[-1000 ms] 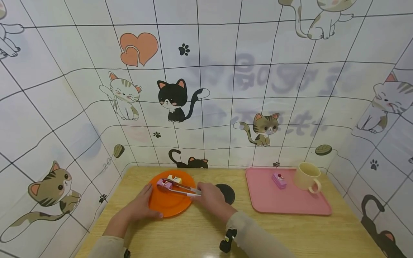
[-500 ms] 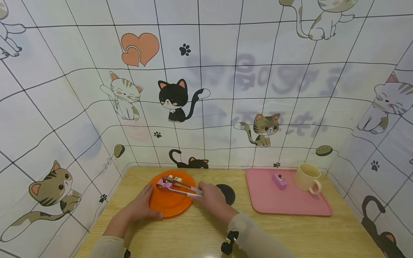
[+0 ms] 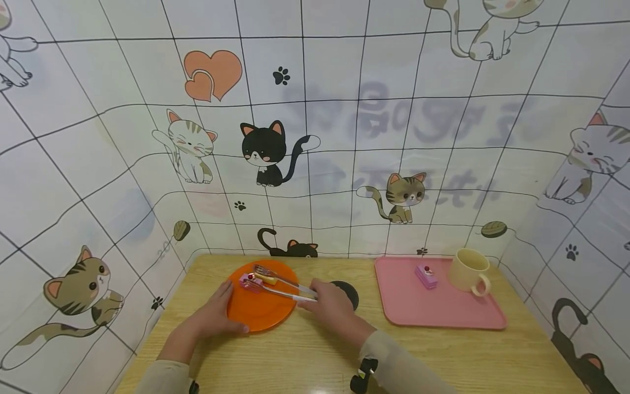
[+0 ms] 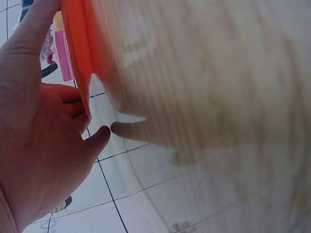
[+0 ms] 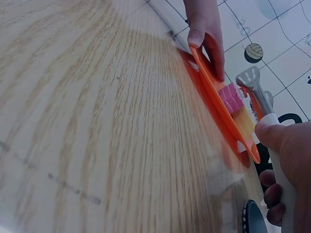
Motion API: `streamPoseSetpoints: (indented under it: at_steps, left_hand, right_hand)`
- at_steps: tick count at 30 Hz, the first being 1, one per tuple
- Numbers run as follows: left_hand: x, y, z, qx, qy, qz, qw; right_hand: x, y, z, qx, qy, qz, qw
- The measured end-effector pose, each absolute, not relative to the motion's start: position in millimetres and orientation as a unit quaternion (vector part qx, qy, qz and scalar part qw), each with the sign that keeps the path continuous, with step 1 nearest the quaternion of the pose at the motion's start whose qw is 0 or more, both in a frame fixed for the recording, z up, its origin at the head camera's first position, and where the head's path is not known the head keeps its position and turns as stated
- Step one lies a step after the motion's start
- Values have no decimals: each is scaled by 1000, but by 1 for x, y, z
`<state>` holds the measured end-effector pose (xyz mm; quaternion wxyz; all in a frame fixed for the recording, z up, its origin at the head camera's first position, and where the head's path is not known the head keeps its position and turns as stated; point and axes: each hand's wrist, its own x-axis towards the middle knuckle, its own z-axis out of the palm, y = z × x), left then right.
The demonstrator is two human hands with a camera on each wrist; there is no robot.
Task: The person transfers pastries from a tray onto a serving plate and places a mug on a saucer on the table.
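My right hand (image 3: 331,303) grips metal tongs (image 5: 266,99) with white handles. Their slotted tips are spread over the orange plate (image 3: 261,317), close above the cake pieces in the head view. A pink toy cake slice (image 5: 231,98) with a red topping stands on the plate. Beside it lies a yellow toy cake slice (image 3: 269,279), partly covered by the tongs. My left hand (image 3: 216,312) holds the plate's left edge, thumb at the front rim and fingers (image 4: 73,99) farther back along it.
Under my right hand lies a black round disc (image 3: 350,293), partly hidden. On the right, a pink tray (image 3: 413,309) bears another pink cake slice (image 3: 426,276) and a cream mug (image 3: 465,271). Behind the wooden table (image 3: 295,361) rises a cat-patterned wall covering.
The tongs have spread apart, and my right hand has shifted slightly right with them. Both cake slices remain on the plate. My left hand has stayed at the plate.
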<state>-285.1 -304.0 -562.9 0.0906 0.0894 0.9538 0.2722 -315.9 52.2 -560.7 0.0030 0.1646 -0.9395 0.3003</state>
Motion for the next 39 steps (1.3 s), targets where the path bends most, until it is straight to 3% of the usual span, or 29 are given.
streamPoseSetpoints:
  at_steps: [28,39]
  left_hand:
    - [-285,-304,-563,88,954,269,95]
    - [-285,-304,-563,87,954,271,97]
  right_hand:
    - [-297,149,-550,132,-912,389,15]
    - [-288,188,-547,124,-921,365,57]
